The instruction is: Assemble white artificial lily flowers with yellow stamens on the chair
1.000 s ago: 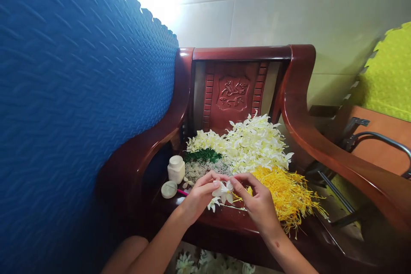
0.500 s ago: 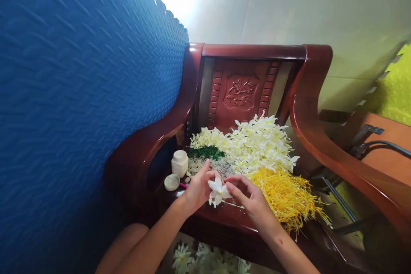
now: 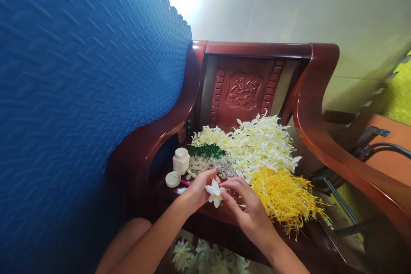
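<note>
A white artificial flower (image 3: 215,192) is held low over the front of the wooden seat. My left hand (image 3: 198,191) is closed on it from the left. From the right, my right hand (image 3: 242,199) has its thumb and forefinger at the flower's petals, pinched on its edge. Just beyond my hands lie clear, lacy small pieces (image 3: 213,165) and a strip of green pieces (image 3: 207,150). A big heap of white petals (image 3: 263,143) lies behind, and a pile of yellow stamen threads (image 3: 285,197) is right of my right hand.
At the left of the seat stand a white jar (image 3: 181,161) and its round lid (image 3: 172,179), with a pink stick (image 3: 185,183) beside it. Curved chair arms (image 3: 316,132) flank the seat. White flowers (image 3: 208,257) are below the front edge. A blue mat (image 3: 80,72) rises at left.
My left thumb has come down from its raised position and curled in. The flower has shifted slightly left and turned a little, and my right hand has followed it. The view has shifted slightly.
</note>
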Available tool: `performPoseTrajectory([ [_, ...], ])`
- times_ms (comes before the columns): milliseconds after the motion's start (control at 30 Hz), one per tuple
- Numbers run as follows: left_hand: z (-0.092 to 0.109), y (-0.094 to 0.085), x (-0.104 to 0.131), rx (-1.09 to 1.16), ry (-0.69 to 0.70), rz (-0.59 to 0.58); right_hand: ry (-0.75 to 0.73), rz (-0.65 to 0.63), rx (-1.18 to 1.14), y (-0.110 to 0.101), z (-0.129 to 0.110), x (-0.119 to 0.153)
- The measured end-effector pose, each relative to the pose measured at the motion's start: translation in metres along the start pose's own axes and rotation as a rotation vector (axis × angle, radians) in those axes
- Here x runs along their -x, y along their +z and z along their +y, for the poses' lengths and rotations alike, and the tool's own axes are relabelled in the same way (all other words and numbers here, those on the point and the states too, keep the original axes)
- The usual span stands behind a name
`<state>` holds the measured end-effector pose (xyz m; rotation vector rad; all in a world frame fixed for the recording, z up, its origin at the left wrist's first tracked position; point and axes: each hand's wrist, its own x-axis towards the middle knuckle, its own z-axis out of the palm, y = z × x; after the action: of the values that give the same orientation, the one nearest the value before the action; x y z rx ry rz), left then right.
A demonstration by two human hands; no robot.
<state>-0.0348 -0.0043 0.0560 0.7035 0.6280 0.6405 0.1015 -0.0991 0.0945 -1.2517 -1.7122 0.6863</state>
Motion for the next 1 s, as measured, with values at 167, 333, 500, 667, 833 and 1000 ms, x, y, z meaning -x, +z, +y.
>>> performPoseTrajectory([
  [167, 0.008, 0.006, 0.008, -0.027, -0.042, -0.063, 0.171, 0.104, -0.093, 0.003, 0.015, -0.006],
  [333, 0.014, 0.013, 0.018, -0.078, 0.054, -0.183, 0.282, 0.106, -0.263, -0.003, 0.030, -0.010],
  [500, 0.015, 0.013, 0.023, -0.149, 0.195, -0.293, 0.304, 0.227, -0.336, -0.007, 0.025, -0.012],
  [667, 0.015, 0.012, 0.024, -0.189, 0.200, -0.279, 0.212, 0.221, -0.216, -0.006, 0.020, -0.011],
  [833, 0.015, 0.012, 0.026, -0.234, 0.158, -0.277, 0.101, 0.206, -0.111, -0.006, 0.018, -0.010],
  [1000, 0.014, 0.012, 0.026, -0.247, 0.140, -0.317, 0.072, 0.196, -0.106, -0.005, 0.015, -0.010],
])
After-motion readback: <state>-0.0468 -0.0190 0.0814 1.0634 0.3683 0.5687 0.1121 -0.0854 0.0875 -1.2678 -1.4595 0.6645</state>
